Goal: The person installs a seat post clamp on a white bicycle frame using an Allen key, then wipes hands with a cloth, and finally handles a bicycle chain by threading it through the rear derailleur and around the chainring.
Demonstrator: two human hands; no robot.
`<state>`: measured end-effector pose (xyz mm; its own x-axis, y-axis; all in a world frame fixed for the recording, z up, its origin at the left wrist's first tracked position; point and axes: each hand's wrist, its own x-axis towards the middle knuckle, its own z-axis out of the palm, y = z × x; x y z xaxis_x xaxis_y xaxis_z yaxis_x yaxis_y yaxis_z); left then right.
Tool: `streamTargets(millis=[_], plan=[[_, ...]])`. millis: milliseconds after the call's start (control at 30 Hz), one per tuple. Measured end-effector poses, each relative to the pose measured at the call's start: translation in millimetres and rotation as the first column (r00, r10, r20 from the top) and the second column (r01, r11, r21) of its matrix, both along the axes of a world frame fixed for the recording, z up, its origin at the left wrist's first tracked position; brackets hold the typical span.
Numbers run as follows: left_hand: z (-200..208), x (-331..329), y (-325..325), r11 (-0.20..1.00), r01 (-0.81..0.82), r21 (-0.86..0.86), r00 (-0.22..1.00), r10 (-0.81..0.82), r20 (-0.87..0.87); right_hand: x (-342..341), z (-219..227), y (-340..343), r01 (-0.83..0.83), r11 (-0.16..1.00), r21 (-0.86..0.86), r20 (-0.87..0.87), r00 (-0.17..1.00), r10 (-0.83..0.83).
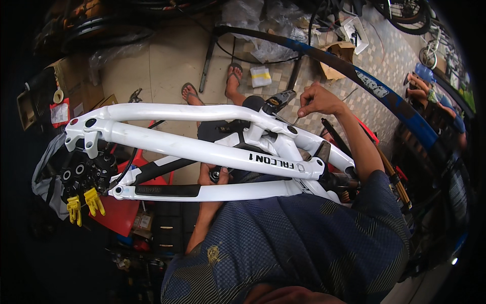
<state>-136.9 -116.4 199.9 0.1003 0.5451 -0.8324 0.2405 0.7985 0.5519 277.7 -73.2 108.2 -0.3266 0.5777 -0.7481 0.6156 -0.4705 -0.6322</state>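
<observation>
A white bicycle frame (187, 148) lies across my lap, its tubes running from left to right. My right hand (320, 101) is closed in a pinch on a thin, bent metal hex key (287, 121), above the frame's upper tube. Close to its fingers, a black clamp-like part (278, 101) sits against the tube. My left hand (205, 176) reaches up between the white tubes, its fingers curled round a black round part (215, 174). The lower tube crosses in front of the left wrist and hides some of it.
Black brake calipers (81, 172) with yellow spacers (94, 201) hang at the frame's left end. A red stool (114, 219) is below. A blue-black curved bar (354, 68) arches over the right side. A cardboard box (83, 83) stands left; another person (430, 93) sits far right.
</observation>
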Motion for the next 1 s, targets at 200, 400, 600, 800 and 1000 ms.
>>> streamTargets(millis=[200,400,600,800,1000], plan=[[2.9,0.8,3.2,1.0,0.001,-0.009,1.0,-0.001,0.009,-2.0,-14.4,-14.0,0.214,0.943,-0.254,-0.157,0.953,-0.258],[-8.0,-6.3,-12.2,0.995,0.049,0.089,0.999,-0.048,-0.013,-7.5,-24.7,-33.7,0.33,0.859,-0.391,-0.248,0.861,-0.444],[5.5,-2.1,-2.6,0.984,0.155,0.084,0.987,-0.151,-0.062,-5.0,-42.0,-51.8,0.301,0.826,-0.477,-0.326,0.812,-0.485],[-6.0,-7.8,6.3,1.0,-0.017,0.024,1.0,0.016,0.021,-10.8,7.9,-5.3,0.091,0.921,-0.378,-0.238,0.952,-0.192],[-14.1,-19.5,-13.5,0.987,0.02,0.16,0.999,-0.024,0.028,-47.4,57.4,12.3,-0.027,0.997,-0.078,-0.193,0.981,0.012]])
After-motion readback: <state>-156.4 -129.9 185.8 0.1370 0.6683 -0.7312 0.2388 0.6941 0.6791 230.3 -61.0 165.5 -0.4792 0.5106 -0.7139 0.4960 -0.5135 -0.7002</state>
